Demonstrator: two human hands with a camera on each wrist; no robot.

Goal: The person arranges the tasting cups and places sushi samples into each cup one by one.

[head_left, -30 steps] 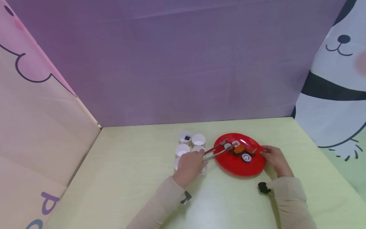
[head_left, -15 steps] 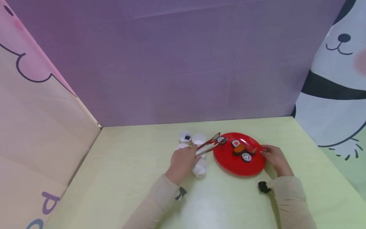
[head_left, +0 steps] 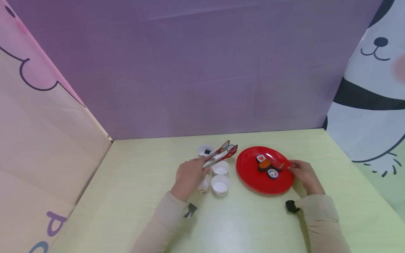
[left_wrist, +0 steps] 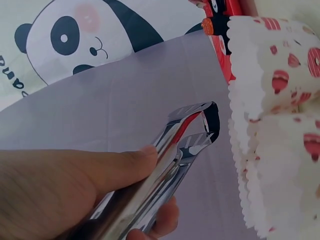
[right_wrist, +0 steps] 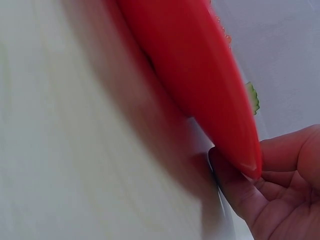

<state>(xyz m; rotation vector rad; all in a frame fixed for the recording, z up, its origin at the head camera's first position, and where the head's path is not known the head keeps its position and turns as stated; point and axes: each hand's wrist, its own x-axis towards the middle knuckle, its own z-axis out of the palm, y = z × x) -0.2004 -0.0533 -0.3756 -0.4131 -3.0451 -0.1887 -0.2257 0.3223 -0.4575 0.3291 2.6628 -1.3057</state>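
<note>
My left hand [head_left: 190, 177] grips a pair of metal tongs [left_wrist: 150, 185] with red on the tips. Between the tips is a toy sushi roll piece [left_wrist: 214, 120], black-edged, held up close over the scalloped paper cups [head_left: 220, 185]. My right hand [head_left: 305, 177] pinches the rim of a red plate [head_left: 253, 182], thumb beneath it in the right wrist view. Lying on the plate are a white roll with a red centre [head_left: 261, 158], an orange-topped piece [head_left: 264, 164] and another round roll [head_left: 272, 174]. The left hand partly hides the left-hand cups.
The cups stand in two columns left of the plate, with balloon prints on their outsides. The far left cup [head_left: 205, 150] has a small black piece in it. A purple backdrop [head_left: 202, 88] rises behind the table [head_left: 142, 175]; printed panels flank both sides.
My left hand has drawn the tongs leftward from the plate, and a round sushi roll piece has left the plate with them. My right hand has stayed at the plate's rim.
</note>
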